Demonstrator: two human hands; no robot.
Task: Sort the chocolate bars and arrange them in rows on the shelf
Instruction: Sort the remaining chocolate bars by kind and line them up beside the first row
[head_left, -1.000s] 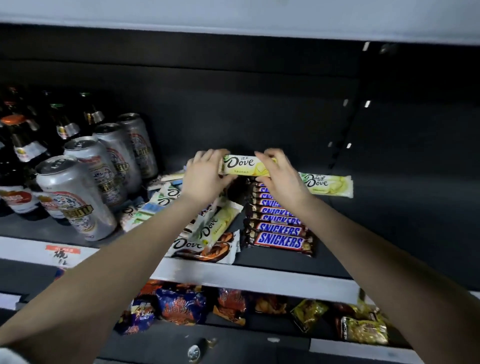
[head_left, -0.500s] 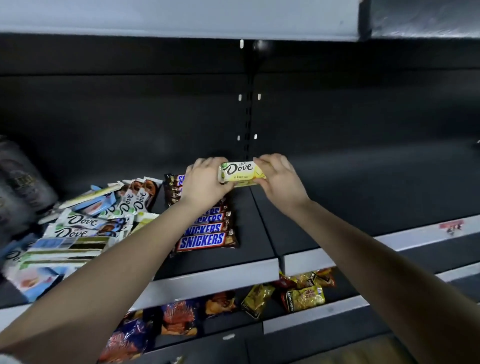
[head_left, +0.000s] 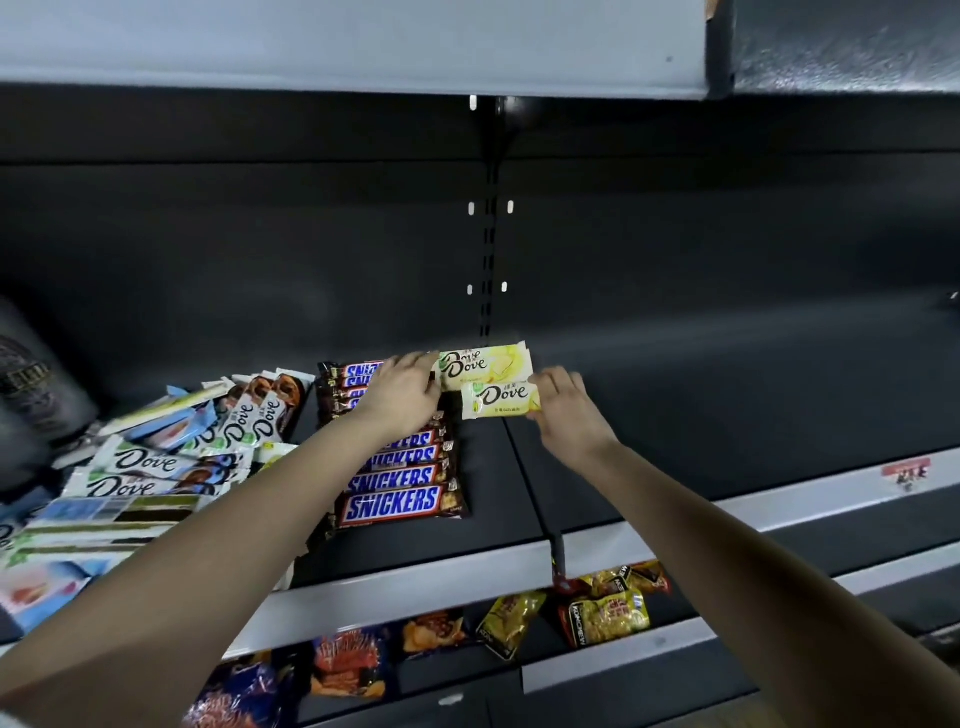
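Dark shelf of a store rack, black back panel, white rail along its near edge.

Near yellow Dove bar: lies crosswise toward the far middle of the shelf, label up. Its far edge overlaps the far yellow Dove bar, which sits directly behind it, also crosswise. Whether the near bar rests on the shelf or is held just above it cannot be told.

Right hand: fingers curled over the right end of the near bar, grasping it; thumb hidden.

Left hand: fingers reach right, tips against the left end of the far bar. Whether they pinch it or merely touch it cannot be told.

Snickers row: just left of both bars, labels up, running far to near, partly covered by the left hand and forearm.

Heap of Dove bars: further left, unsorted, overlapping at mixed angles.

Can: far left, blurred.

Slotted upright: on the back panel behind the yellow bars.

Price label: on the rail at right.

Snack bags: on the lower shelf, below the rail.
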